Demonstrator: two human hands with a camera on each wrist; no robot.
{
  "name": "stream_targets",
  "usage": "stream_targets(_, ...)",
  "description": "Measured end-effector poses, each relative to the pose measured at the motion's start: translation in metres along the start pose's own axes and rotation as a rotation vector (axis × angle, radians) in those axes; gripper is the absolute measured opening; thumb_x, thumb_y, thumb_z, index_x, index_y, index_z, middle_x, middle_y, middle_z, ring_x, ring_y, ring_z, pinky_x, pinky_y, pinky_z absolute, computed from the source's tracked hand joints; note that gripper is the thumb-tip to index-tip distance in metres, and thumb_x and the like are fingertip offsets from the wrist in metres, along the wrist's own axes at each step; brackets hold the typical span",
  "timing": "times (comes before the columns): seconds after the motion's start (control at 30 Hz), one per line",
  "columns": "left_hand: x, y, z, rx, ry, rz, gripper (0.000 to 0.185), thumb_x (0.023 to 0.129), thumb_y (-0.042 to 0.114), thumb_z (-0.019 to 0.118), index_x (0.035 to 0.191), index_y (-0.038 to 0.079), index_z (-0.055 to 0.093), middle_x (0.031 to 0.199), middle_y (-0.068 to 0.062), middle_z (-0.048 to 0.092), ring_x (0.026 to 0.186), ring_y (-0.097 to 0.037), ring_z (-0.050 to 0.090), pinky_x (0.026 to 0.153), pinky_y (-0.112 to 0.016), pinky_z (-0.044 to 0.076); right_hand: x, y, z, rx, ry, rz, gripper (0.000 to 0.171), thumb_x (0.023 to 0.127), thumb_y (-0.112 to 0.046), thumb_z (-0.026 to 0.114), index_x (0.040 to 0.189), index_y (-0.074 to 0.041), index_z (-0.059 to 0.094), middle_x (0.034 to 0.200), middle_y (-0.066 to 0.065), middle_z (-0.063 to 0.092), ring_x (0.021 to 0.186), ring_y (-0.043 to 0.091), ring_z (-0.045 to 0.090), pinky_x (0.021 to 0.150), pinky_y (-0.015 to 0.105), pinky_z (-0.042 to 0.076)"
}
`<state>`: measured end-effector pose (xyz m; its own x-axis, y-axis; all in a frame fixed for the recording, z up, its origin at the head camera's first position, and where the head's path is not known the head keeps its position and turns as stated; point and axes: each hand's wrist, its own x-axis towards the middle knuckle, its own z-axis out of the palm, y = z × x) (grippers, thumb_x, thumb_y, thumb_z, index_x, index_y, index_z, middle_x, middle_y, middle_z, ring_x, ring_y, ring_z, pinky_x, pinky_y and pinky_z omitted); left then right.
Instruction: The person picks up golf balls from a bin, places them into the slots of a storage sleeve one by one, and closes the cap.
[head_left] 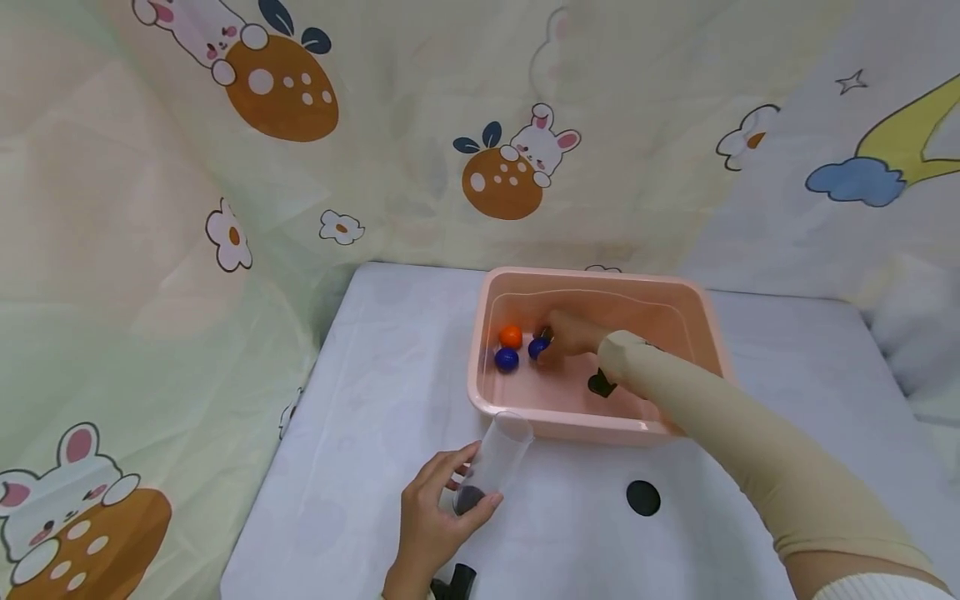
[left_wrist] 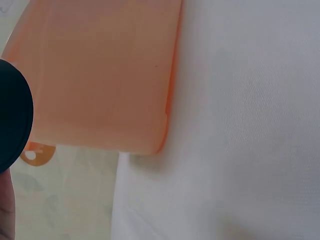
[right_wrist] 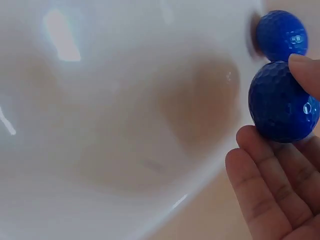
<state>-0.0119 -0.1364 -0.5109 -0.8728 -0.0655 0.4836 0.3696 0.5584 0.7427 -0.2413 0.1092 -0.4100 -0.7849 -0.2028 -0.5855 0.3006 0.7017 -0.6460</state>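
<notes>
Inside the pink basin [head_left: 525, 421], my right hand [head_left: 573, 333] pinches a blue golf ball [right_wrist: 282, 102] between thumb and fingers; the head view shows the same ball near the basin's left side. Close by lie a second blue golf ball [head_left: 507, 360] and an orange ball [head_left: 511, 336]. My left hand [head_left: 435, 508] grips a clear cylinder [head_left: 501, 454] with a dark base, in front of the basin. The cylinder tilts, its mouth toward the basin's near rim. In the left wrist view its dark round base [left_wrist: 14, 115] fills the left edge.
A white cloth covers the table [head_left: 360, 417]. A flat black disc [head_left: 643, 497] lies in front of the basin, to the right of the cylinder. Printed fabric [head_left: 405, 167] hangs behind the table and along its left side.
</notes>
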Motion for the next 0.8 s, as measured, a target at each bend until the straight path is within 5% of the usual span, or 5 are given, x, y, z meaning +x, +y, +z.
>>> stream_targets(0.1,0.001,0.002,0.002,0.006,-0.006,-0.004,0.062,0.077,0.021,0.099,0.134,0.017,0.075,0.111,0.000,0.079,0.084,-0.012,0.072,0.063,-0.023,0.060,0.049,0.007,0.001,-0.239,0.019,-0.258,0.039,0.084,-0.045,0.093,0.112,-0.022,0.077,0.106,0.006,0.066,0.110,0.026,0.061,0.093,0.051,0.056)
stream_targets(0.17,0.002,0.004,0.004,0.010,-0.010,-0.003,0.063,0.076,0.021,0.099,0.134,0.017,0.075,0.110,0.000,0.079,0.083,-0.012,0.072,0.063,-0.023,0.060,0.065,0.012,-0.002,-0.305,-0.007,-0.426,0.032,0.087,-0.034,0.093,0.112,-0.017,0.080,0.100,0.003,0.069,0.102,0.024,0.065,0.099,0.049,0.058)
stream_targets(0.27,0.002,0.007,0.005,0.017,-0.013,-0.011,0.064,0.074,0.019,0.099,0.134,0.017,0.076,0.109,0.002,0.078,0.083,-0.012,0.071,0.063,-0.023,0.060,0.072,0.018,-0.009,-0.288,-0.089,-0.544,0.032,0.090,-0.018,0.091,0.118,-0.007,0.080,0.104,0.005,0.076,0.098,0.026,0.072,0.098,0.044,0.062)
stream_targets(0.47,0.004,0.010,0.008,0.006,-0.017,-0.014,0.065,0.073,0.018,0.100,0.133,0.017,0.076,0.109,0.002,0.078,0.083,-0.012,0.070,0.063,-0.023,0.060,0.052,0.025,-0.023,-0.145,-0.158,-0.507,0.040,0.095,-0.012,0.085,0.129,0.004,0.073,0.121,0.016,0.077,0.110,0.033,0.073,0.103,0.049,0.061)
stream_targets(0.8,0.008,0.016,0.016,0.004,-0.013,-0.031,0.064,0.072,0.017,0.100,0.131,0.017,0.076,0.108,0.001,0.079,0.083,-0.012,0.070,0.062,-0.025,0.061,0.016,0.024,-0.044,-0.094,-0.138,-0.441,0.047,0.097,-0.012,0.082,0.136,0.008,0.066,0.131,0.023,0.071,0.123,0.040,0.067,0.105,0.048,0.059)
